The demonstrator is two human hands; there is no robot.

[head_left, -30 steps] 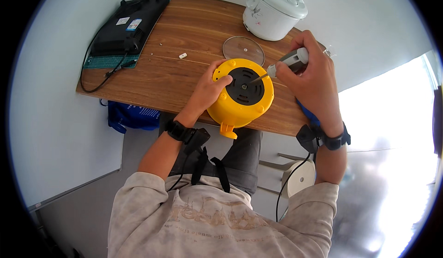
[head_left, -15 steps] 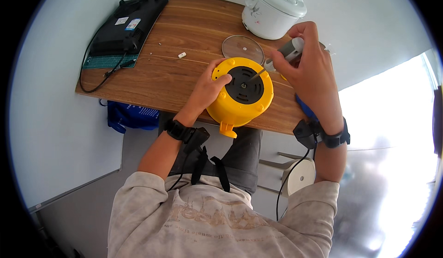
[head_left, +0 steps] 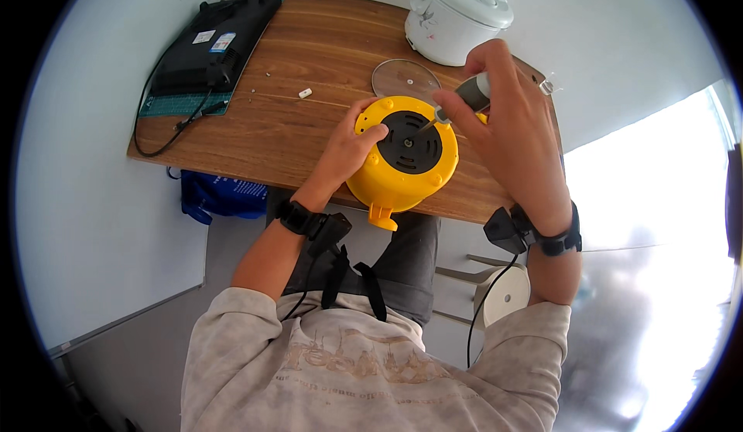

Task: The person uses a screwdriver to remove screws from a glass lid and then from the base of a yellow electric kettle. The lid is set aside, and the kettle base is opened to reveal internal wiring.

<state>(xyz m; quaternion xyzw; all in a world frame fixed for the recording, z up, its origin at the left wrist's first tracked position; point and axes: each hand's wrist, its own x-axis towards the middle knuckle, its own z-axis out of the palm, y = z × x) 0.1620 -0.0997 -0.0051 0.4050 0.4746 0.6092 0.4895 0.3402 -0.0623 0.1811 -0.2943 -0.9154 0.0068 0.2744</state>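
Note:
A yellow round pot-like appliance [head_left: 391, 192] rests tilted against the near edge of the table, its underside toward me. Set into that underside is a black slotted plate [head_left: 422, 157] with a recess at its centre. My left hand [head_left: 348, 150] is closed on the appliance's left side, with the thumb lying over the rim onto the plate. In my right hand [head_left: 511, 122] is a screwdriver [head_left: 473, 92] with a grey handle, gripped between thumb and fingers. Its thin shaft slants down to the left, and the tip is at or close to the central recess.
A clear round lid [head_left: 406, 78] lies behind the appliance. At the back right stands a white rice cooker [head_left: 458, 26]. A black flat device [head_left: 209, 45] with a cable sits on a green mat [head_left: 166, 105] at left. One small white piece [head_left: 306, 92] lies mid-table.
My right hand has shifted left with the screwdriver, whose handle is now nearer the appliance. My left hand and the appliance have stayed in place.

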